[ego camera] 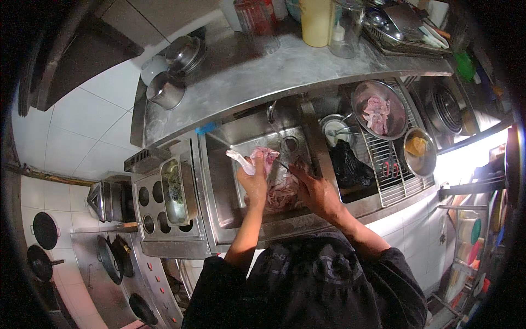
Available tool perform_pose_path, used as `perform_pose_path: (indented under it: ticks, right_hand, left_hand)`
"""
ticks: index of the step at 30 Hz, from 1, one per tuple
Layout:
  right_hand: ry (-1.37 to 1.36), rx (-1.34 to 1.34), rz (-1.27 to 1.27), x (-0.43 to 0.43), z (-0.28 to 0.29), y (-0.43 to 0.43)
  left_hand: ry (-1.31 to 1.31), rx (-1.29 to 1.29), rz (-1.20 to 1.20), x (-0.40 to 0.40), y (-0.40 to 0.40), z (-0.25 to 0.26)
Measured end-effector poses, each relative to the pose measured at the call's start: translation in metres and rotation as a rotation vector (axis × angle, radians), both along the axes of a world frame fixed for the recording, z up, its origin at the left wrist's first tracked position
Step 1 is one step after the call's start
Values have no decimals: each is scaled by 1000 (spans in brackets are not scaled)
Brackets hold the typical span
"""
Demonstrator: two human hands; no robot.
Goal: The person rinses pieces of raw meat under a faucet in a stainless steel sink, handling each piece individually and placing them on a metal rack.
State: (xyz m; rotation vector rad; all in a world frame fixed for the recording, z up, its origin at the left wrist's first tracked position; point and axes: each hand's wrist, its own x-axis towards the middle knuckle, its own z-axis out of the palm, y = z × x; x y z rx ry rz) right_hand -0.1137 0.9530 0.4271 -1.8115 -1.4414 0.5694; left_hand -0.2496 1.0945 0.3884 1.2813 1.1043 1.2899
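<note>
My left hand [254,179] grips a piece of raw pink meat [269,159] above the sink. A pale, whitish end [238,159] sticks out on the hand's left side. In my right hand [318,193] is a thin dark blade, apparently a knife [282,165], its tip at or close to the meat's right side. Below both hands, more raw meat pieces [283,193] lie heaped in the stainless steel sink [220,205]. The faucet [271,112] rises at the sink's back edge.
Right of the sink, a black plastic bag [349,164] lies beside a wire rack [372,150]. The rack carries a steel bowl [397,119] of raw meat, red-handled scissors [390,167] and a smaller bowl [419,164]. A steel pan [191,201] stands at left.
</note>
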Motion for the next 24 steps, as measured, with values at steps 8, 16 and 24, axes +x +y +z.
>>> perform_pose_path:
  ticks: [8, 16, 24]
  right_hand:
    - [-84, -3, -29, -1, -10, 5]
    - [278, 77, -199, -12, -13, 26]
    - [531, 295, -272, 2, -83, 56]
  left_hand:
    - [86, 51, -11, 7, -18, 15]
    - [265, 237, 65, 1, -18, 7]
    - [449, 479, -130, 28, -49, 5]
